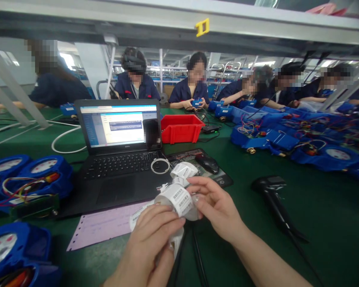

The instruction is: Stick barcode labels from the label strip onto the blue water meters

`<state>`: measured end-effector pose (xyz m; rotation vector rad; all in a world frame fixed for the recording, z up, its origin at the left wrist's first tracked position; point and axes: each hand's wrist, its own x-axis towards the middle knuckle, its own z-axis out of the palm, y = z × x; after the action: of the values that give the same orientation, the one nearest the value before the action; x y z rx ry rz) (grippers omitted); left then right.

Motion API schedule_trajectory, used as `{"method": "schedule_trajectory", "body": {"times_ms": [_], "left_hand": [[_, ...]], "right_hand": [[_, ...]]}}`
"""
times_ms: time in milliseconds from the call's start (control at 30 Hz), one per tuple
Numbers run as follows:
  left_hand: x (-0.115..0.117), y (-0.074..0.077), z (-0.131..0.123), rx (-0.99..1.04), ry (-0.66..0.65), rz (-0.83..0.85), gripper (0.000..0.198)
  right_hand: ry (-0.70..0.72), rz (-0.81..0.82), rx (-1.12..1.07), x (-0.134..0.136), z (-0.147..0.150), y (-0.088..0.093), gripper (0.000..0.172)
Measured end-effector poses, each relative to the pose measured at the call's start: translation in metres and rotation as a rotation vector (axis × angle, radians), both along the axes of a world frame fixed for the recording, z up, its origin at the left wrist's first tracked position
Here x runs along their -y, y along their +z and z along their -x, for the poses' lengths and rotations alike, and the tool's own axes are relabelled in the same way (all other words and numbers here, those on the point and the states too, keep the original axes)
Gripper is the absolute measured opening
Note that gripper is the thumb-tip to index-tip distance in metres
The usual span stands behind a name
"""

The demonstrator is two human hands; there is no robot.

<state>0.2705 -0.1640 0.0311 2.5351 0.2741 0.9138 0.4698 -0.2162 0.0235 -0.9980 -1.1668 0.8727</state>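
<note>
Both my hands hold a roll of white barcode labels (179,199) just in front of an open black laptop (119,159). My left hand (151,243) is closed around the roll from below. My right hand (217,207) pinches the label strip at its right side, fingers pressed on it. The loose end of the strip (184,170) curls up toward the laptop. A pink perforated sheet (104,225) lies on the green table under my left hand.
A black barcode scanner (275,201) lies right of my hands. A mouse (207,162) sits on a pad, a red bin (181,128) behind it. Blue water meters (32,175) crowd the left and right (317,147). Several people in dark uniforms sit opposite.
</note>
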Motion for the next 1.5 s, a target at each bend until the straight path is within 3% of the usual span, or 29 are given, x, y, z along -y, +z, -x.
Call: {"method": "schedule_trajectory", "body": {"times_ms": [133,267,367,467,700,1000,1200,1500], "left_hand": [[0.001,0.003,0.008,0.049,0.051,0.258,0.048],[0.002,0.008,0.01,0.174,0.096,0.71,0.034],[0.003,0.012,0.007,0.288,0.074,0.958,0.035],[0.004,0.014,0.004,0.337,0.073,1.062,0.037],[0.004,0.011,0.002,0.396,0.017,1.112,0.045],[0.001,0.002,0.003,0.281,-0.103,1.193,0.053],[-0.002,-0.005,0.01,0.138,-0.072,1.067,0.048],[0.0,-0.003,0.013,-0.122,-0.033,0.825,0.044]], "right_hand": [[-0.034,-0.09,0.262,0.003,-0.001,0.001,0.029],[-0.112,-0.172,0.524,0.003,0.002,0.003,0.038],[-0.098,-0.201,0.561,0.003,0.002,0.005,0.04],[-0.001,-0.247,0.471,0.003,0.003,0.005,0.036],[-0.062,-0.054,0.46,0.002,0.007,-0.002,0.043],[-0.079,-0.03,0.309,0.0,0.007,-0.002,0.032],[-0.09,-0.075,0.335,0.001,0.008,-0.002,0.033],[-0.213,-0.153,0.3,0.001,0.004,-0.001,0.026]]}}
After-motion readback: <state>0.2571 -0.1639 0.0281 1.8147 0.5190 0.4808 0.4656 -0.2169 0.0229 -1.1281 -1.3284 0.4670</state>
